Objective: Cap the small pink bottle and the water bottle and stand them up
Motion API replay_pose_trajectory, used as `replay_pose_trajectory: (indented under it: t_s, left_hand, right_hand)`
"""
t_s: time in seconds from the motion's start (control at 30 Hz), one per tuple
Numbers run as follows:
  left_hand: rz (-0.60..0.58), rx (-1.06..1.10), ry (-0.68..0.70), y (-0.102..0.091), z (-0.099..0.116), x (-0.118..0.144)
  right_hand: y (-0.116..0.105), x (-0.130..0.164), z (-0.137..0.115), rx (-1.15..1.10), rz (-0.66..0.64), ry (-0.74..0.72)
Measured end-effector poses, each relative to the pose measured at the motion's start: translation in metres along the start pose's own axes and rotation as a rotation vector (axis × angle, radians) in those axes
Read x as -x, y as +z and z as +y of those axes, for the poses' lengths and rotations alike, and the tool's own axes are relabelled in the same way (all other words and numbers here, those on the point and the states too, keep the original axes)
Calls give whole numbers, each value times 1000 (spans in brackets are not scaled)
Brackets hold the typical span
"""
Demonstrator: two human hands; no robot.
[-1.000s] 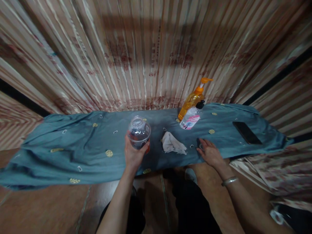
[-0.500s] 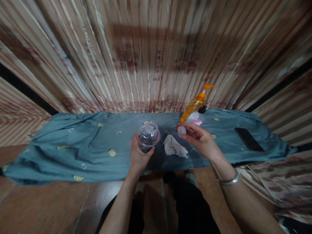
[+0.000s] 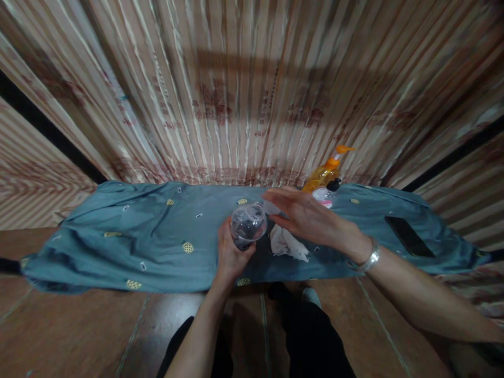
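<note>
A clear plastic cup with a domed top (image 3: 248, 223) is gripped in my left hand (image 3: 233, 254), whose fingers wrap round its side. My right hand (image 3: 309, 212) pinches a small translucent whitish cap (image 3: 271, 206) between thumb and fingers. That cap is right beside the upper right of the dome; whether the two touch I cannot tell. Under my right hand lies a crumpled white cloth (image 3: 288, 244), partly covered by the hand. What is inside the cup looks dark and cannot be made out.
An orange pump bottle (image 3: 321, 176) stands at the back right, with a small clear bottle with a black cap (image 3: 334, 185) before it. A black phone (image 3: 409, 236) lies farther right on the blue-green cloth cover (image 3: 157, 236). A striped curtain (image 3: 244, 94) hangs behind.
My right hand has moved left with the cap, from above the white cloth to the cup's dome. My left hand still holds the cup. The whole view has shifted slightly.
</note>
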State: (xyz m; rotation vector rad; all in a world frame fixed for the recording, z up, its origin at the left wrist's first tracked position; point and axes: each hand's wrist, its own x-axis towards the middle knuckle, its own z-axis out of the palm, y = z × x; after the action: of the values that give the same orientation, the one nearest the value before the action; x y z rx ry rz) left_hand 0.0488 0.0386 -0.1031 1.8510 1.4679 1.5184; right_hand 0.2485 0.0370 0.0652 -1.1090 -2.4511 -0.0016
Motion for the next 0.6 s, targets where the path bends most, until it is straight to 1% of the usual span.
replay_pose_trajectory:
  t_s: [0.1, 0.2, 0.33, 0.47, 0.6]
  left_hand:
    - [-1, -5, 29, 1, -2, 1]
    - [-10, -2, 57, 3, -1, 1]
    - [-20, 0, 79, 4, 0, 1]
    - [-27, 0, 83, 2, 1, 1]
    - [-37, -3, 92, 1, 1, 1]
  right_hand:
    - [-15, -8, -3, 47, -62, -78]
    - [-24, -17, -4, 86, -127, -135]
    - [-26, -25, -6, 65, -202, -171]
    - [-26, -27, -8, -26, -207, -174]
    - [-27, -26, -11, 28, -255, -182]
